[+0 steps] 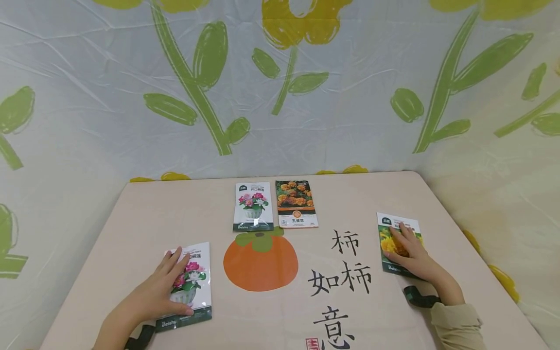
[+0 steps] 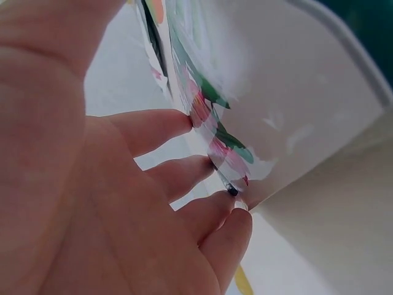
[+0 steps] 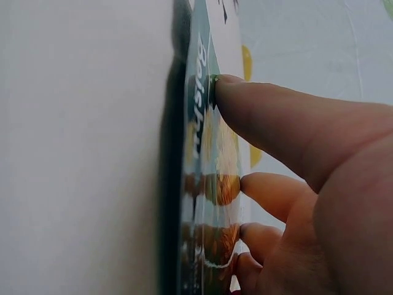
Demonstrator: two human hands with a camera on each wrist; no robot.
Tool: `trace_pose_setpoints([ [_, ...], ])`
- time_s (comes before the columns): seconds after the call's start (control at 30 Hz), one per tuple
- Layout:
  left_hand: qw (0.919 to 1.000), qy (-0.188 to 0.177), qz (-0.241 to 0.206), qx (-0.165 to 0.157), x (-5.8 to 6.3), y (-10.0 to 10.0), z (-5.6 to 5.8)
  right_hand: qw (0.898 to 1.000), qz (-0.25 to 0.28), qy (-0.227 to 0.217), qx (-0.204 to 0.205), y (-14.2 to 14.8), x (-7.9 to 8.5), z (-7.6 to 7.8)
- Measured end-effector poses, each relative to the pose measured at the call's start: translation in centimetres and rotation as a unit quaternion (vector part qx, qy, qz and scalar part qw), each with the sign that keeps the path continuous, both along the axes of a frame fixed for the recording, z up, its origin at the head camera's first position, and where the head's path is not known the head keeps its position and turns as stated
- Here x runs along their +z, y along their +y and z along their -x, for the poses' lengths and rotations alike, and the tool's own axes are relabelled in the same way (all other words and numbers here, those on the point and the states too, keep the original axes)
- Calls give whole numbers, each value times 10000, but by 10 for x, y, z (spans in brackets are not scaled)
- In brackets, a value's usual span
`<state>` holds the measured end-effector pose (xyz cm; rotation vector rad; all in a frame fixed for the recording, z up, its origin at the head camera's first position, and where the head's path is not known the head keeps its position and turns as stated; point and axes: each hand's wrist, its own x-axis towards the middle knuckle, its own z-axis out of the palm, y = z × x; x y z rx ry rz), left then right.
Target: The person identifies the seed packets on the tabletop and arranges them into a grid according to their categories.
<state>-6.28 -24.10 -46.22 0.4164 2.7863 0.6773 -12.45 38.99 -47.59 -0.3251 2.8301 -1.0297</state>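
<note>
My left hand lies with fingers spread on a white seed packet printed with pink flowers in a bowl, at the table's left. In the left wrist view, its fingertips touch the glossy front of that packet. On the right side, my right hand rests its fingertips on another seed packet, this one with yellow flowers and a dark green bottom band. The right wrist view shows the thumb and fingers against the face of this packet, seen nearly edge-on.
At the back middle, a second pink-flower packet lies beside an orange-flower packet. The pale tablecloth bears a printed persimmon and black characters. Behind the table hangs a flower-patterned curtain.
</note>
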Motion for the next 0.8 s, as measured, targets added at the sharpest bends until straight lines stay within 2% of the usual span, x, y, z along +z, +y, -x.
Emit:
trace_pose_setpoints([
  [0.8, 9999, 35, 151, -38, 3, 15, 0, 10000, -7, -51, -51, 0, 0, 0],
])
